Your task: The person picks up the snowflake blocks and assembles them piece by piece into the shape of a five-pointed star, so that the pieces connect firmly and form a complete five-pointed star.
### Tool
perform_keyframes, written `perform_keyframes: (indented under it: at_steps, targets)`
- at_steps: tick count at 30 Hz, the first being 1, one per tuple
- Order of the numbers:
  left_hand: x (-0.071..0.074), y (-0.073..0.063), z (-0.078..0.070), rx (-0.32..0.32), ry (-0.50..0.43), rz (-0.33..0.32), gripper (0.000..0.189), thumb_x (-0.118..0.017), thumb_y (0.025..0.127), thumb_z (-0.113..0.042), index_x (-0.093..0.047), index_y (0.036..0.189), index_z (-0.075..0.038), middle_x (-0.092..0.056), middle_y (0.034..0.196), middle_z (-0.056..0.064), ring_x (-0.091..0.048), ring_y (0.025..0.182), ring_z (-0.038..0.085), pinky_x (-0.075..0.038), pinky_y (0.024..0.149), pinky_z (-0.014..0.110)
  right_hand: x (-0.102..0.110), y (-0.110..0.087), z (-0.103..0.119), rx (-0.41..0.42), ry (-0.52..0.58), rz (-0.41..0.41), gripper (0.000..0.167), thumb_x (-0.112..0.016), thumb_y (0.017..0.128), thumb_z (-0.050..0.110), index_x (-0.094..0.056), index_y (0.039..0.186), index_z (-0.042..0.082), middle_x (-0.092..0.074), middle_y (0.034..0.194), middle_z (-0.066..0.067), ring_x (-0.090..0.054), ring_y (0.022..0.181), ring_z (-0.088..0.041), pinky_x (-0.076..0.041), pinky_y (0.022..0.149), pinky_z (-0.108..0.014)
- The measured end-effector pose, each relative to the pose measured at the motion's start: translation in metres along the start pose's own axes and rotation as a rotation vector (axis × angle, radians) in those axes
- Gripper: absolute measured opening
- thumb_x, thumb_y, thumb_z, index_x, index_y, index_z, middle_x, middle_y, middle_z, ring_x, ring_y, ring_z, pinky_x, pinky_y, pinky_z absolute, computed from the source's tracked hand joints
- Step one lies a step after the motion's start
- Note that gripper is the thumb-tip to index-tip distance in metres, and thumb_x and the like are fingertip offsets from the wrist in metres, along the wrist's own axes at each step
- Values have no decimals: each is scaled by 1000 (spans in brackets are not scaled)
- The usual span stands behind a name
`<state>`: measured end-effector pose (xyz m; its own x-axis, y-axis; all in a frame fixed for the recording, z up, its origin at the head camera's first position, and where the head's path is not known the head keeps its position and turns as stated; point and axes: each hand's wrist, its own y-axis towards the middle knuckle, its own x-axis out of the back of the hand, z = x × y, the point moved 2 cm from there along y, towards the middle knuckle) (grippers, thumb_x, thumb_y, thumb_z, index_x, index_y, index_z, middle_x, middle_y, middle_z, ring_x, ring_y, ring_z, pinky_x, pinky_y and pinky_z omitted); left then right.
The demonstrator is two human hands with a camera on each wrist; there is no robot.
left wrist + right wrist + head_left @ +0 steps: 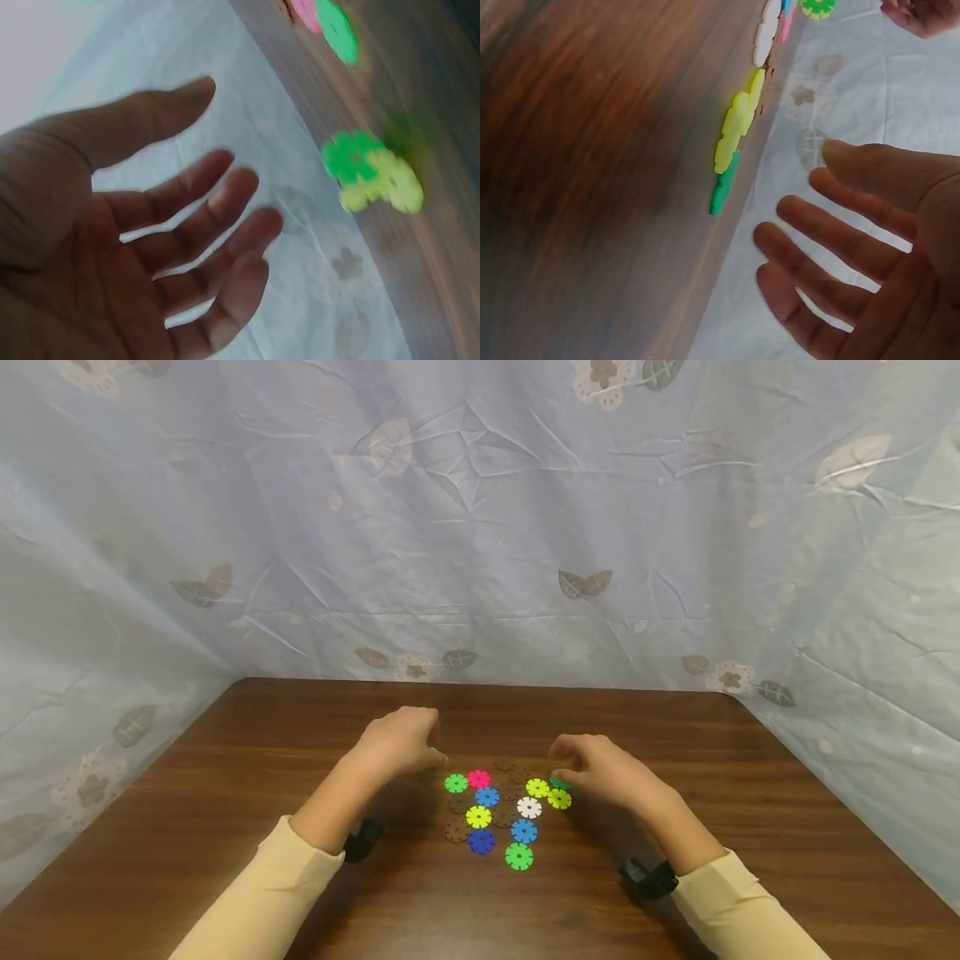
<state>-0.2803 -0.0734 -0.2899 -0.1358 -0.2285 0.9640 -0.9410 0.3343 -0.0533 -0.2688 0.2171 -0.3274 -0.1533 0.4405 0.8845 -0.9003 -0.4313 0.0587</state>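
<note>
Where the left hand (397,742) is: at ten o'clock from the middle of the discs (487,797), if twelve is the far edge of the table (315,727); its grip is released, with fingers loosely bent and the thumb apart from them.
Near the left hand: a green piece (347,154) together with yellow pieces (405,185); whether they are joined or only overlap, I cannot tell. In the head view this hand covers most of them.
Where the right hand (607,768) is: at two o'clock from the same middle; its grip is also released, the fingers slightly curved and spread.
Near the right hand: a dark green disc (723,187), and just beside it two yellow discs (554,801).
Discs on the table: lying flat, a light green disc (452,784) at ten o'clock, a pink disc (474,779) at eleven, a dark blue disc (477,843) at seven, a bright green disc (514,858) at five; a white disc (524,809) is near the middle.
Brown discs (453,832): spread among the others, difficult to count against the brown wood.
Wrists: each has a black band (648,878) below a pale yellow sleeve (277,881).
Curtain (465,543): beyond the table at twelve, with leaves and flowers printed.
</note>
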Motion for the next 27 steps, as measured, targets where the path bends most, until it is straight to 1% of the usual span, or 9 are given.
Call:
perform_keyframes:
  at_steps: [3, 5, 6, 8, 12, 15, 19, 22, 27]
  targets:
    - [-6, -6, -13, -63, -24, 71, 25, -84, 89, -28, -66, 93, -12, -68, 92, 0, -61, 80, 19, -50, 69, 37, -2, 1, 0, -29, 0, 45, 29, -70, 101, 14, -68, 127, 3, -72, 128, -17, -72, 112, -34, -60, 93, -50]
    - [-12, -9, -19, -85, -22, 121, 27, -86, 87, -28, -63, 84, -14, -63, 84, -2, -57, 74, 16, -45, 66, 35, -3, 0, 1, -39, -6, 67, 30, -70, 101, 13, -68, 128, 3, -71, 130, -17, -71, 117, -38, -60, 94, -51]
    - [-16, -10, -22, -95, -15, 149, 29, -87, 86, -29, -62, 79, -14, -59, 77, -3, -52, 69, 15, -42, 63, 33, -4, 0, 2, -45, -8, 78, 29, -69, 100, 13, -68, 128, 3, -72, 130, -17, -71, 118, -39, -60, 94, -50]
    - [-21, -11, -26, -105, 10, 186, 36, -88, 84, -30, -58, 70, -15, -52, 69, -6, -46, 65, 13, -38, 61, 32, -5, -1, 2, -58, -16, 92, 28, -70, 100, 10, -69, 128, 4, -73, 129, -15, -71, 119, -38, -61, 93, -49]
    - [-31, -11, -30, -121, 59, 236, 53, -90, 82, -32, -47, 56, -16, -38, 59, -7, -36, 61, 11, -32, 58, 30, -8, -1, 2, -61, -63, 106, 27, -70, 98, 6, -71, 124, 6, -75, 120, -11, -72, 110, -30, -61, 88, -45]
    - [-35, -11, -31, -120, 95, 241, 57, -92, 79, -34, -45, 53, -17, -40, 58, -8, -37, 60, 10, -33, 57, 29, -9, -1, 2, -64, -94, 107, 27, -71, 96, 4, -72, 124, 7, -76, 116, -8, -71, 102, -22, -60, 85, -42]
    - [-40, -10, -32, -117, 126, 252, 53, -94, 77, -37, -52, 53, -16, -46, 61, -8, -40, 61, 9, -34, 57, 28, -12, -1, 1, -68, -122, 111, 29, -70, 95, 0, -72, 124, 5, -76, 114, -8, -70, 99, -19, -60, 83, -40]
    - [-42, -10, -33, -118, 128, 277, 45, -93, 78, -36, -59, 57, -16, -50, 66, -8, -43, 64, 9, -37, 59, 27, -14, 0, 2, -67, -163, 110, 29, -70, 95, -2, -73, 124, 4, -76, 113, -9, -69, 95, -17, -59, 82, -38]
    - [-43, -11, -37, -133, 130, 285, 33, -93, 79, -34, -67, 68, -17, -59, 72, -8, -50, 68, 9, -42, 62, 28, -15, 1, 4, -68, -227, 106, 31, -69, 94, -4, -74, 123, 4, -76, 114, -9, -65, 90, -14, -56, 77, -35]
